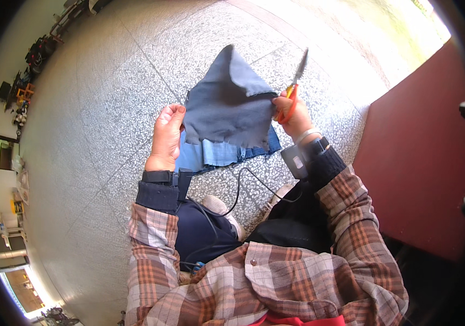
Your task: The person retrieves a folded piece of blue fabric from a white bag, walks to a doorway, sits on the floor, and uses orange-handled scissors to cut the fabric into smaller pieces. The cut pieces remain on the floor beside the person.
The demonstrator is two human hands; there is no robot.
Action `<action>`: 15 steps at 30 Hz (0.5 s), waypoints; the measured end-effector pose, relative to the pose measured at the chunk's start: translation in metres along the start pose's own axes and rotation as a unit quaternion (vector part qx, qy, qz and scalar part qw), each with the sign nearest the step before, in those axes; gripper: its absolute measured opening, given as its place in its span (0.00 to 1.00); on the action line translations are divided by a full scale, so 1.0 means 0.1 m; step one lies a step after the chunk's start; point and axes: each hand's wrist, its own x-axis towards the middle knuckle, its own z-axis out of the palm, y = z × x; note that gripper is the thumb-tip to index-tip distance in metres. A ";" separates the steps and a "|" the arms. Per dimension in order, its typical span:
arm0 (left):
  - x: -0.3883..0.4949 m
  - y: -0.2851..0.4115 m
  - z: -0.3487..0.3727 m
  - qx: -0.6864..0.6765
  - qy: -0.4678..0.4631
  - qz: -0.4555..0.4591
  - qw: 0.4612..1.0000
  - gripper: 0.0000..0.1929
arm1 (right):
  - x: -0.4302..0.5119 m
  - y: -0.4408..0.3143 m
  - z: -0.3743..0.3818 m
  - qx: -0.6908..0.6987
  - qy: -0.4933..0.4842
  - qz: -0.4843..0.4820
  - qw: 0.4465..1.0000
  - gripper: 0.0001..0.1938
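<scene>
A dark grey-blue piece of cloth [226, 110] with frayed, uneven edges is stretched between my two hands. My left hand [166, 134] pinches its left edge between thumb and fingers. On the other side, my right hand [293, 116] grips the cloth's right edge and also carries scissors [292, 102] with orange-red and yellow handles, their blades pointing up and away. The cloth's far right part folds over on itself. Below it, blue denim pieces [220, 154] lie on the floor, partly hidden by the cloth.
Speckled terrazzo floor [106, 134] surrounds me. A dark red panel [416, 159] stands close on my right. Black cables [239, 183] run between devices strapped at my wrists. My shoes [226, 214] are just below the denim. Motorbikes [38, 55] and other items line the far left wall.
</scene>
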 end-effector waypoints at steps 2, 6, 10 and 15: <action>0.04 -0.07 -0.05 0.035 -0.010 -0.019 0.999 0.06 | 0.07 0.04 0.00 0.125 0.023 -0.045 0.991 0.07; 0.05 -0.20 -0.03 0.026 -0.036 -0.035 0.998 0.04 | 0.17 0.08 -0.05 0.205 0.009 -0.026 0.978 0.08; 0.02 -0.17 0.01 -0.080 -0.072 -0.050 0.993 0.05 | 0.19 0.10 -0.08 0.196 -0.014 -0.022 0.980 0.08; -0.05 -0.08 0.11 -0.172 -0.121 -0.109 0.972 0.13 | 0.19 0.10 0.02 0.217 -0.053 0.016 0.974 0.06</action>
